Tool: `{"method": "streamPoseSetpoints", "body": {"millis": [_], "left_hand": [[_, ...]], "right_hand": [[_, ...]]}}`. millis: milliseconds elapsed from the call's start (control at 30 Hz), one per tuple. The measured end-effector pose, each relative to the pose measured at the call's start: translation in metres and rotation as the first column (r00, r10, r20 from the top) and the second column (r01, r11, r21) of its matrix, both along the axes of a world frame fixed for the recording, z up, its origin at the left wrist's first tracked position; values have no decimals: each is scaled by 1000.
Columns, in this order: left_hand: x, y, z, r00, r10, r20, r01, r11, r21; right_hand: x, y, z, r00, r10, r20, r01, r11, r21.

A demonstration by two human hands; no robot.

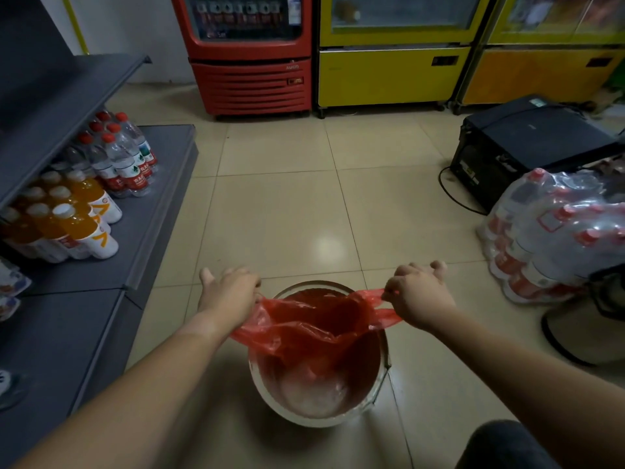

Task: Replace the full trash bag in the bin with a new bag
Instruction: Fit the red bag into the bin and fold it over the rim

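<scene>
Trash bag (314, 328), thin red plastic, hangs inside a round clear-walled bin (381, 377) that stands on a tiled floor (287, 211) in a small shop. The bin sits low in the centre of the view, directly below the person looking down at it. The bag is stretched open between two bare hands. Its body sags into the bin, and a pale base shows through the plastic at the bottom. No rubbish can be made out inside it, so this is judged to be the new bag, with the full one already out; no full bag is in view.

The left hand (230, 294) holds the bag's left edge, with the fingers curled shut on the plastic just outside the bin's rim. The right hand (419, 299) grips the right edge, where a handle loop (385, 316) trails below the closed fingers.

What seems left: the bag's mouth is not yet folded over the rim. It stands above and inside the rim, so it needs spreading and turning down all round.

Around this, grey shelves (159, 211) at left carry bottled drinks (88, 214). Drinks fridges (250, 55) stand at the back. A wrapped pack of bottles (554, 231) sits at right.
</scene>
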State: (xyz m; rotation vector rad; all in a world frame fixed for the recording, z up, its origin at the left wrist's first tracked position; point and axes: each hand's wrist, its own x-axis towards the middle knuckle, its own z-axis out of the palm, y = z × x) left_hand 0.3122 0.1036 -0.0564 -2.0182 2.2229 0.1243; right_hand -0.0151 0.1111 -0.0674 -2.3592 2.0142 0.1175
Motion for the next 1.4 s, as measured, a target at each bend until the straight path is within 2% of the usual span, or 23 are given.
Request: {"method": "streamPoseSetpoints", "body": {"millis": [133,200,267,367,467,667,800,900,967,1033,1067,1100,1133,1167,1200,1233,1267,1300,1400], "left_hand": [[-4,26,8,974,-200,-105,196,980,-45],[-4,44,8,949,-307,-72,306,952,-16],[-5,58,4,931,-364,11,364,931,38],[-1,68,-7,929,-356,96,346,932,106],[6,72,-22,901,-401,164,401,915,35],[27,80,-33,835,-525,164,548,822,-158],[33,95,-27,803,-581,130,596,778,-200],[31,116,-26,828,-558,49,553,801,-228],[32,134,-27,885,-464,-48,442,866,-234],[28,156,-27,932,-259,-254,185,941,-283],[21,167,-24,917,-101,-386,-19,955,-297],[11,176,-21,853,81,-516,-243,936,-255],[-1,183,-17,740,268,-617,-450,879,-158],[-11,186,-13,582,444,-681,-619,785,-18],[-20,185,-11,401,588,-703,-736,663,134],[-28,183,-9,225,685,-693,-797,538,273],[-35,178,-10,77,740,-668,-821,428,379],[-41,172,-10,-47,766,-641,-816,341,467],[-53,153,-23,-345,760,-551,-719,164,676]], "right_hand": [[7,27,10,979,186,86,-175,977,-121],[11,44,8,953,300,41,-293,948,-126],[15,54,1,932,364,-6,-363,930,-46],[16,60,-11,918,389,-81,-387,921,40],[9,63,-24,916,380,-129,-379,925,31],[-16,69,-32,934,358,-1,-357,933,-47],[-23,80,-26,930,358,81,-355,934,-48],[-18,95,-22,945,296,141,-293,955,-41],[-17,110,-17,953,196,231,-180,980,-88],[-14,129,-13,921,-21,389,73,990,-120],[-12,139,-14,872,-175,457,242,966,-91],[-8,148,-17,790,-354,501,417,909,-14],[-1,156,-18,666,-514,540,557,825,98],[8,161,-17,504,-644,576,643,725,248],[17,166,-17,324,-733,598,667,625,405],[25,169,-17,137,-782,608,639,539,549],[33,170,-16,-10,-805,593,589,474,654],[39,169,-17,-64,-816,575,547,453,704],[49,156,-27,-55,-827,560,488,467,737]]}}
